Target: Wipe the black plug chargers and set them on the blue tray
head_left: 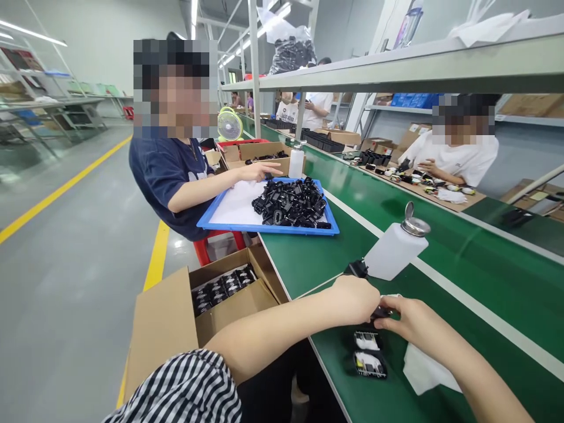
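Note:
Both my hands meet over the front of the green bench (326,376). My right hand (409,317) pinches a small black plastic part (379,313) between thumb and fingers. Against that part my left hand (358,298) is curled closed, back towards me; its fingertips and whatever they grip are hidden. Just beyond the left knuckles shows a black plug-like piece (356,268); whether the hand touches it I cannot tell. Two opened black housings (370,364) with white and yellow insides lie below my hands. A white cloth (425,367) lies partly under my right forearm.
A white pump bottle (394,252) with raised metal lid stands behind my hands. A blue tray (282,231) holds a heap of black parts (291,202); a co-worker's hand (259,170) reaches over it. An open carton (165,329) stands at the left. A shelf (396,73) runs overhead.

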Demonstrator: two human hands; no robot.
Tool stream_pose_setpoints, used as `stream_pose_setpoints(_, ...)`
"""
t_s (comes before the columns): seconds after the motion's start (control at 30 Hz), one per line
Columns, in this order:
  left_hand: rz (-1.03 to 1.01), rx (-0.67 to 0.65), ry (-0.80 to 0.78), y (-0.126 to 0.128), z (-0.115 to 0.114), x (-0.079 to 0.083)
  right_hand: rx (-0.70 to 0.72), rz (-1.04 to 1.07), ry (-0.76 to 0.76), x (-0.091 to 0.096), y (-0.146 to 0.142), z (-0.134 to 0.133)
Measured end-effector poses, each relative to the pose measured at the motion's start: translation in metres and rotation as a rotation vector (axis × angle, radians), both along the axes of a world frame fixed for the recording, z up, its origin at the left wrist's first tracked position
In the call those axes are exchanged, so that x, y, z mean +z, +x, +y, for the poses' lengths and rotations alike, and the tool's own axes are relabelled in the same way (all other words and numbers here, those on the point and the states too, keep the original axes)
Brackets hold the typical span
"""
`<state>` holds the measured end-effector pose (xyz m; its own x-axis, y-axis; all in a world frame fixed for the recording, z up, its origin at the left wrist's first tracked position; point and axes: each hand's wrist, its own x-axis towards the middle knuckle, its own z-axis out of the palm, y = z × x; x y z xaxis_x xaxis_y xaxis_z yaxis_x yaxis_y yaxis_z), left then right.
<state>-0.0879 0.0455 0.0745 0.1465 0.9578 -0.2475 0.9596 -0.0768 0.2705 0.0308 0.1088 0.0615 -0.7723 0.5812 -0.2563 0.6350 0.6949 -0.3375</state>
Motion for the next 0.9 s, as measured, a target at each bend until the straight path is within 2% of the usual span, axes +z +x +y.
stream_pose_setpoints(0.13, 0.019, -0.076, 0.014, -0.004, 0.001, -0.001, 0.029, -0.035, 0.074, -0.006, -0.001, -0.003)
stream_pose_setpoints(0.23, 0.009, -0.113, 0.048, -0.008, -0.002, -0.007, 0.029, 0.004, 0.130, -0.014, 0.000, -0.007)
stream_pose_setpoints(0.43, -0.035, -0.148, 0.198, -0.016, -0.009, -0.027, -0.035, 0.054, 0.000, -0.015, 0.004, -0.006)
stream_pose_setpoints(0.53, -0.006, -0.130, 0.130, -0.013, -0.006, -0.020, -0.055, 0.051, -0.050, -0.011, 0.003, -0.005)
stream_pose_setpoints(0.7, 0.042, -0.135, 0.004, -0.004, 0.004, -0.002, -0.039, 0.033, -0.011, -0.008, 0.002, -0.006)
stream_pose_setpoints(0.8, 0.041, -0.143, 0.019, -0.004, 0.005, -0.003, -0.008, 0.015, 0.028, -0.008, 0.001, -0.005)
stream_pose_setpoints(0.9, 0.014, -0.151, 0.088, -0.008, 0.002, -0.011, 0.021, -0.005, 0.080, -0.009, 0.000, -0.005)
